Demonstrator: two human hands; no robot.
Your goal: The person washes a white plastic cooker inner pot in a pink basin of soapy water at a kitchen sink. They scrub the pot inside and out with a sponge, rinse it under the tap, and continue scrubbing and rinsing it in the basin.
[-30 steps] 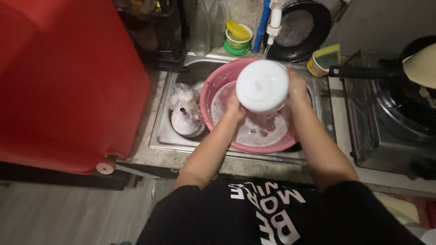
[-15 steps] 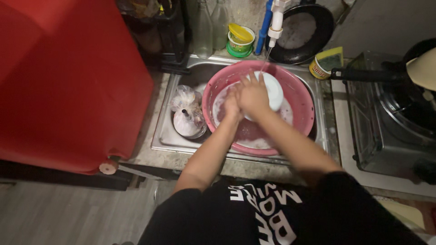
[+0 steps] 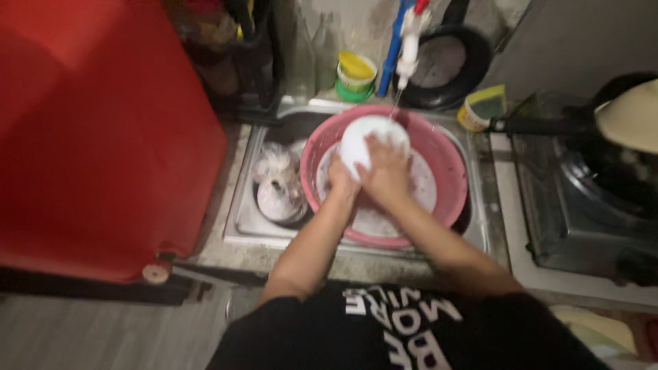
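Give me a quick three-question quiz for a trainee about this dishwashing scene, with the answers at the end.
1. True or false: the white bowl is held over the pink basin.
2. Which hand lies across the bowl's front: the left hand or the right hand?
3. Multiple choice: what sits in the sink left of the basin? A) a frying pan B) a clear plastic bag C) a sponge

Key
1. True; both hands grip it under the thin stream from the tap.
2. The right hand.
3. B.
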